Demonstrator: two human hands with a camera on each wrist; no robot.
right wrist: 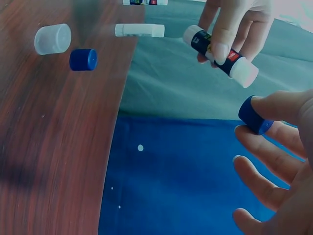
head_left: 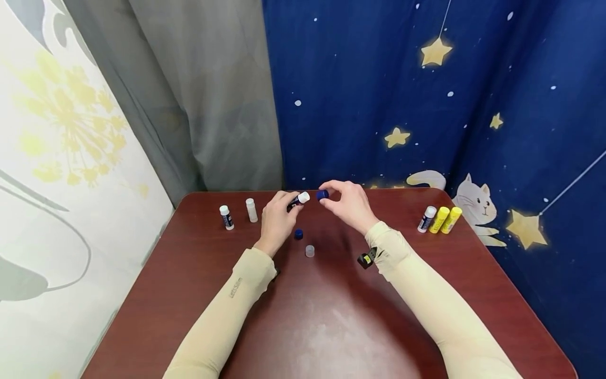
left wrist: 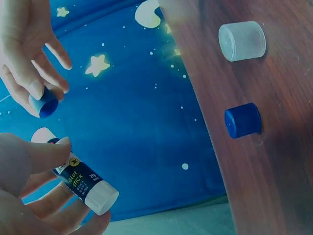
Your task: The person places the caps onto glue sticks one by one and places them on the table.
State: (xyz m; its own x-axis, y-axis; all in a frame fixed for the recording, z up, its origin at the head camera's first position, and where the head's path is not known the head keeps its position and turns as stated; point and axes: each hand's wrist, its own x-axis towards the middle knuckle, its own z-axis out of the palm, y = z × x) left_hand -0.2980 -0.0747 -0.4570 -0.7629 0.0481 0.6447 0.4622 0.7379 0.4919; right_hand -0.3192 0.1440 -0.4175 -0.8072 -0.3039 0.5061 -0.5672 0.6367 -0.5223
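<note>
My left hand grips a dark blue and white glue stick between thumb and fingers, its white end tilted up toward the right. Just to the right, my right hand pinches a blue cap between thumb and forefinger, the other fingers spread. A small gap separates the cap from the glue stick; both are held above the far part of the table. Below the hands, a second blue cap and a translucent cap sit on the tabletop.
On the table's left stand a capless blue glue stick and a white glue stick. Toward the right edge are another blue glue stick and two yellow ones. Curtains hang behind the brown table.
</note>
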